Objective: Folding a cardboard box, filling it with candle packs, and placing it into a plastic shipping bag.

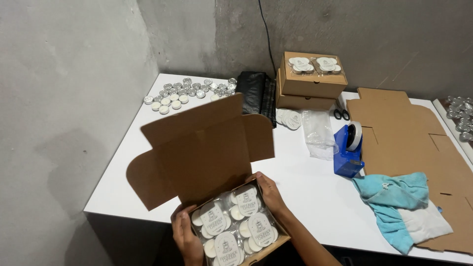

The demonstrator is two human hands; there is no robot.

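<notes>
A white table (pixel 305 197) stands in a bare grey concrete corner. Loose silver-cupped tealight candles (pixel 189 91) lie at its far left, unpacked. Nearer, the person's left hand (pixel 186 239) and right hand (pixel 268 194) clasp opposite sides of an open brown cardboard mailer box (pixel 197 152), lid up, already filled with clear packets of white tealights (pixel 234 224); closing seems left. Further right sit two stacked closed brown boxes (pixel 310 81) topped with packets, a blue tape dispenser (pixel 349 150) and flat unfolded cardboard blanks (pixel 414 138).
</notes>
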